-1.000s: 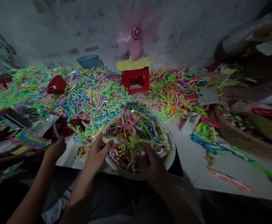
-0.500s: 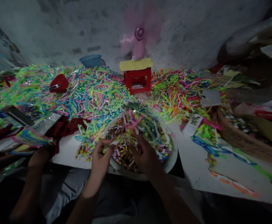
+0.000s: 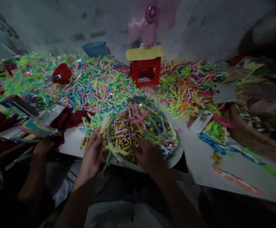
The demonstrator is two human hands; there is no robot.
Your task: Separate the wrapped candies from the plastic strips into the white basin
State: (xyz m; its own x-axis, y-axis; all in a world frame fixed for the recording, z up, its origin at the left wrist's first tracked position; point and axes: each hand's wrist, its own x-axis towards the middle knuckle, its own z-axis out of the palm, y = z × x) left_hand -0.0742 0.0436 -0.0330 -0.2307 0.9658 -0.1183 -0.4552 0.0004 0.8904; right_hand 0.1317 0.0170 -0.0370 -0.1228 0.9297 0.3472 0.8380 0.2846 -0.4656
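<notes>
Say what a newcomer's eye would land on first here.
Probably the bright heap of strips spread along the wall, with a red stool in its midst and a pink fan above that. Nearer, the pale basin has small striped pieces on its left side; the right hand reaches into it, while the left hand holds a whitish strip beside its left rim.

Looked like a small workshop: showed heaped coloured strips (image 3: 100,82) and stained wall (image 3: 57,25) beyond the grip, co-worker's arm (image 3: 34,175) left of it.
</notes>
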